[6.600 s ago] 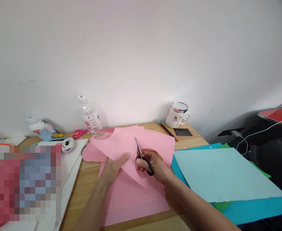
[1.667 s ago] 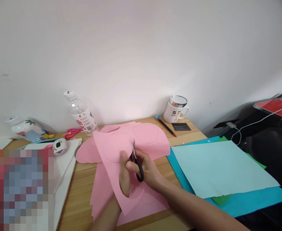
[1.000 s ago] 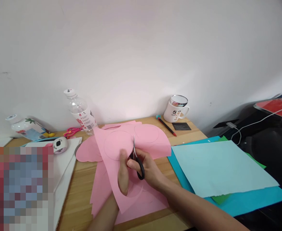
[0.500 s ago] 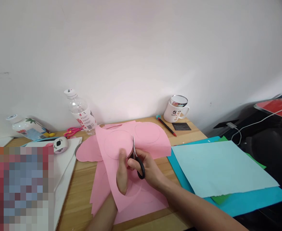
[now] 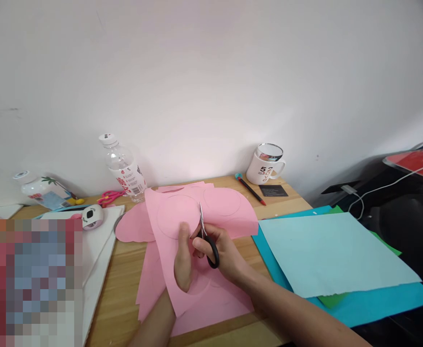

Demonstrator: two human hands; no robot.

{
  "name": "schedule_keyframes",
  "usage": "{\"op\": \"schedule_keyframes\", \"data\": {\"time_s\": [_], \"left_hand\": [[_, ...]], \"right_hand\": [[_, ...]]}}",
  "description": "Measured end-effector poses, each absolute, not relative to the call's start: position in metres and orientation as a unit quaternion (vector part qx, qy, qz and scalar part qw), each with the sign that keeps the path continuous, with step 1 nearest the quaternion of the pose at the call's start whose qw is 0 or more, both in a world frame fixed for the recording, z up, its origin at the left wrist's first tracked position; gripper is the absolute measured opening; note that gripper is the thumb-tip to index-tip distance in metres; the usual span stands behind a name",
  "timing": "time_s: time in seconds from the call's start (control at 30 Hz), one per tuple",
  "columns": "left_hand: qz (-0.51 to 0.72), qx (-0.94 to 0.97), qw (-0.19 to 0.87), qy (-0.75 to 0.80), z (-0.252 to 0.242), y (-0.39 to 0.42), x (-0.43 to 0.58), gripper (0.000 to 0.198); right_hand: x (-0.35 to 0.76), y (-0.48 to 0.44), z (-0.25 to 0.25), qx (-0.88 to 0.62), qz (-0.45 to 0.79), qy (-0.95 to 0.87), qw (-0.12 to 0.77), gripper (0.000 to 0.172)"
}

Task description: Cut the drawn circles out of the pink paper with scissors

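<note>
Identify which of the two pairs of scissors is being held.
The black-handled scissors, in the right hand at the pink paper; the pink-handled scissors lie untouched by the bottle.

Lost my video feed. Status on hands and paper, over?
Right hand shut on scissors, blades in pink sheet. Left hand pinching it beside the blades. Cut path unobstructed.

The pink sheet (image 5: 177,217) I hold is plain, with faint circles drawn on it. My scissors (image 5: 203,231) have black handles and silvery blades. The table (image 5: 125,270) is pale wood with a fine grain. A light-blue sheet (image 5: 327,255) covers a brighter blue sheet (image 5: 377,308), with green paper (image 5: 332,300) showing between them. The mug (image 5: 264,169) is white with black figures. The bottle (image 5: 123,166) is clear, its label white and red. The pencil (image 5: 251,189) is red and black with a teal end.
</note>
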State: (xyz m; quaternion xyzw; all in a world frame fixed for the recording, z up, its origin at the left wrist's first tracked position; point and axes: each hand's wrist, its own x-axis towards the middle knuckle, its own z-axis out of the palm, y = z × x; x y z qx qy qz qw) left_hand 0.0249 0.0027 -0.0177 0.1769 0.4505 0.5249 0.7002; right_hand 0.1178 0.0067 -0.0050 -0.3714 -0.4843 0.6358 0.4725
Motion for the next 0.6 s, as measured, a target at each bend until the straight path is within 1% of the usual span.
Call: {"op": "schedule_keyframes", "data": {"time_s": [0.33, 0.6], "left_hand": [[0.520, 0.167, 0.707, 0.449, -0.0156, 0.0014, 0.0239, 0.047], [0.519, 0.164, 0.714, 0.440, -0.0108, 0.0007, 0.0243, 0.048]], "right_hand": [[0.1182, 0.0061, -0.0060, -0.369, 0.645, -0.476, 0.470, 0.031], [0.1178, 0.0063, -0.0074, -0.367, 0.648, -0.475, 0.469, 0.028]]}}
